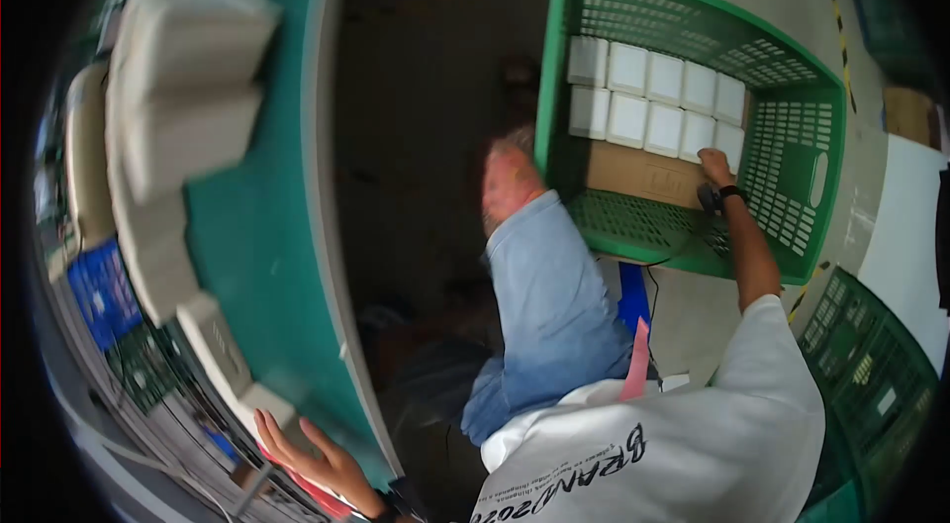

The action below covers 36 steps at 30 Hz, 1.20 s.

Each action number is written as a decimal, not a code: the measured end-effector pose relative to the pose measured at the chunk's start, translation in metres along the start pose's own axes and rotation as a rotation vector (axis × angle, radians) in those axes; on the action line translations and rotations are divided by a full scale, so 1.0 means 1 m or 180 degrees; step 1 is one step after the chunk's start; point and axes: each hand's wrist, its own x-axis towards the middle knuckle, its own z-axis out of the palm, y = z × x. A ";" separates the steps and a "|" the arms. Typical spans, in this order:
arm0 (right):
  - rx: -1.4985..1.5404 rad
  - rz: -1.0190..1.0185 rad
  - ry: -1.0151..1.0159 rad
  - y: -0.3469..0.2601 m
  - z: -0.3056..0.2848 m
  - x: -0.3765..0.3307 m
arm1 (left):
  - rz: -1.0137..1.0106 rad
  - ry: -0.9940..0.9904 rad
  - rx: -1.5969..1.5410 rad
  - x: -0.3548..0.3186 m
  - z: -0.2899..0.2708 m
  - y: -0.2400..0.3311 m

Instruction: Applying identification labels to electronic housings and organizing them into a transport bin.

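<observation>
My right hand (717,165) reaches into a green plastic crate (831,127) on my right. Its fingers are curled closed at the near edge of a white box (728,140), the last on the right in the nearer row. Two rows of similar white boxes (664,78) stand side by side on brown cardboard (633,172) in the crate. At the lower left, my left hand (315,459) is open, fingers stretched out and holding nothing. It is beside a small off-white block-shaped piece (267,406) at the edge of the green work surface (267,256).
Blurred off-white blocky pieces (193,88) line the left of the work surface. A blue bin (104,295) lies beyond them. More green crates (871,375) stand at the lower right. My bent leg (554,276) is between the surface and the crate.
</observation>
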 end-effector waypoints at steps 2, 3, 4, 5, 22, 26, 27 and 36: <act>0.0879 0.1251 -0.0528 -0.029 0.070 -0.010 | 0.0100 -0.0233 -0.0356 0.029 -0.013 0.060; 0.1571 0.2450 -0.0835 -0.041 0.092 -0.015 | 0.0135 -0.0349 -0.0619 0.042 -0.010 0.080; 0.1978 0.2772 -0.0725 -0.054 0.108 -0.011 | 0.0221 -0.0415 -0.0569 0.053 -0.003 0.094; 0.2337 0.3107 -0.0521 -0.051 0.115 -0.007 | 0.0237 -0.0467 -0.0799 0.061 0.010 0.107; -0.0325 -0.1118 -0.0547 -0.255 0.163 0.039 | -0.0615 -0.0635 -0.0647 0.062 0.014 0.119; 0.0416 -0.1016 -0.0301 -0.259 0.155 0.085 | -0.0697 -0.0578 -0.0671 0.055 0.003 0.112; 0.0441 -0.1040 -0.0285 -0.267 0.157 0.093 | -0.0704 -0.0512 -0.0713 0.052 0.002 0.109; -0.0412 -0.0946 -0.1424 -0.273 0.163 0.112 | -0.0683 -0.0416 -0.1031 0.042 0.009 0.075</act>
